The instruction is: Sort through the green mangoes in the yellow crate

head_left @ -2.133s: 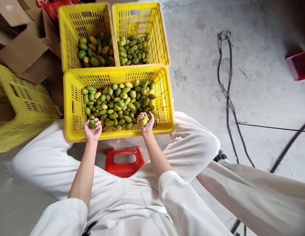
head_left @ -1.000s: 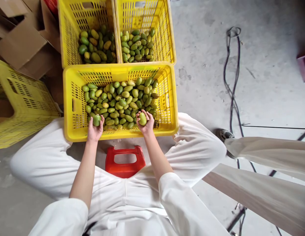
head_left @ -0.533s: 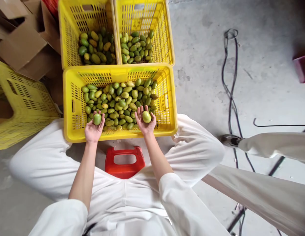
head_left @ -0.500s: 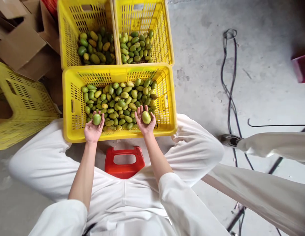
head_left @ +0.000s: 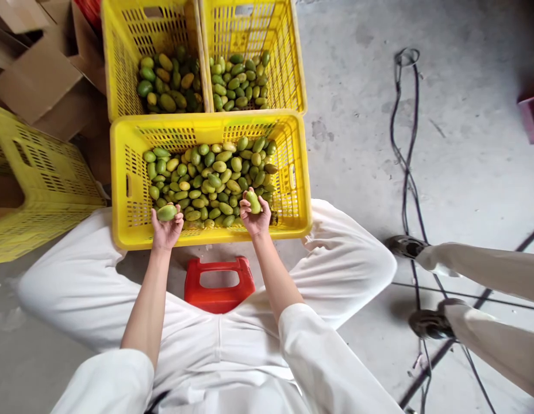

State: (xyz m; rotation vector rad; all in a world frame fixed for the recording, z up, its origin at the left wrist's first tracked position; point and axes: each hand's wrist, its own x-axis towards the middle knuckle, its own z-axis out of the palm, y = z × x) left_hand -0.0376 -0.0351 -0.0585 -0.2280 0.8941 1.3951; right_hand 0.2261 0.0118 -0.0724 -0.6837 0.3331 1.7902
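Note:
My left hand (head_left: 166,229) holds a green mango (head_left: 167,213) in its fingers above the near rim of the front yellow crate (head_left: 210,240). In my right hand (head_left: 255,219) is another mango (head_left: 253,202), yellowish green, gripped between thumb and fingers over the same crate's right half. Both fruits lie sideways across the fingers. Beneath them, the crate holds a layer of small green and yellow mangoes (head_left: 206,178). Between my knees, below the crate, stands a red plastic stool (head_left: 219,298).
Two more yellow crates (head_left: 150,34) with mangoes stand behind the front one. At left are a tilted yellow crate (head_left: 55,167) and cardboard boxes (head_left: 38,75). Black cables (head_left: 407,155) lie on the floor at right, by another person's shoes (head_left: 430,324). A pinkish container (head_left: 531,118) sits far right.
Both mangoes have been turned in my hands from end-on to lying sideways, and my fingers have curled around them. At right, the other person's legs have shifted and a second shoe shows.

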